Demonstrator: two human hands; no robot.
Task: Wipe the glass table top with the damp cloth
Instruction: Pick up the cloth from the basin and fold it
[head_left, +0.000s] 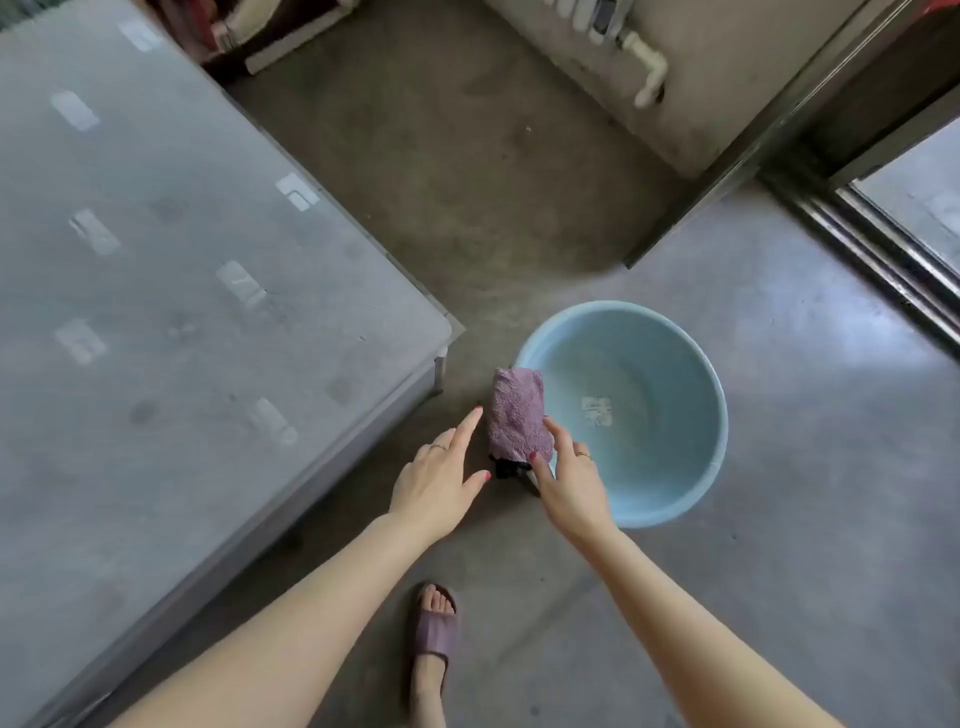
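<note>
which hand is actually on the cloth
The right hand: its thumb and fingers pinch the lower edge of the purple cloth at the basin's rim. The left hand is open beside it, not touching.

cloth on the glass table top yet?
No. The purple cloth hangs over the rim of the blue basin on the floor, the right hand touching it, clear of the glass table top.

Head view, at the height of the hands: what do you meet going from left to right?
Glass table top → left hand → purple cloth → right hand → blue basin, then bare floor.
</note>
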